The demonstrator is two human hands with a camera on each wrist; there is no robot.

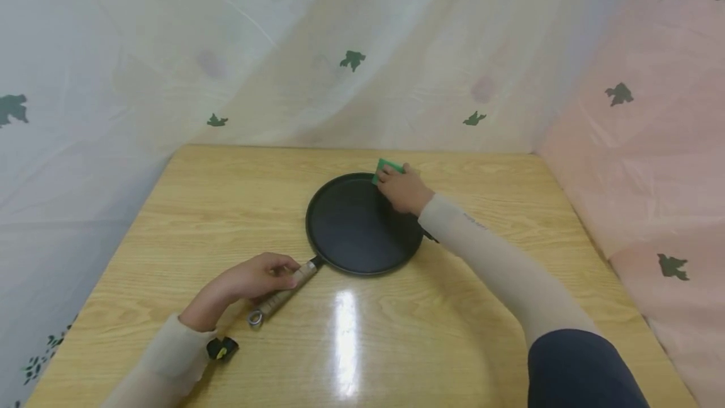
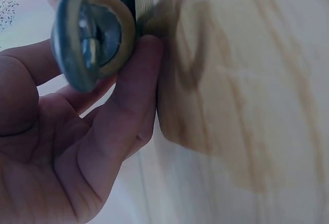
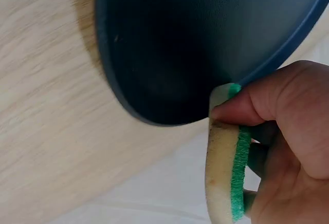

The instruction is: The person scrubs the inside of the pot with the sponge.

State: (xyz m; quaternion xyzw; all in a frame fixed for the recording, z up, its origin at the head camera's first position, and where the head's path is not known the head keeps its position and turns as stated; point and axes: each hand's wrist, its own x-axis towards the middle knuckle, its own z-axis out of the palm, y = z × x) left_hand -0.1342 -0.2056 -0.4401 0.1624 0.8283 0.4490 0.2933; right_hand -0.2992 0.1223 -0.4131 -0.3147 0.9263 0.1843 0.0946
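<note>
A round black flat pan (image 1: 357,225) lies on the wooden table, its wood-look handle (image 1: 282,296) pointing toward the near left. My left hand (image 1: 257,279) grips that handle between thumb and fingers. In the left wrist view, the metal hanging ring (image 2: 74,41) at the handle's end is close to the camera, with the left hand (image 2: 97,136) beneath and beside it. At the pan's far right rim, my right hand (image 1: 404,191) pinches a sponge (image 1: 391,165). The right wrist view shows the sponge's pale side (image 3: 218,167) toward the pan, with its green scouring layer against the fingers.
The table (image 1: 226,194) has a light wood grain and a bright reflection near its front. Patterned curtain sheets (image 1: 351,99) stand along its back and sides. A small black and yellow object (image 1: 222,349) sits at the left wrist.
</note>
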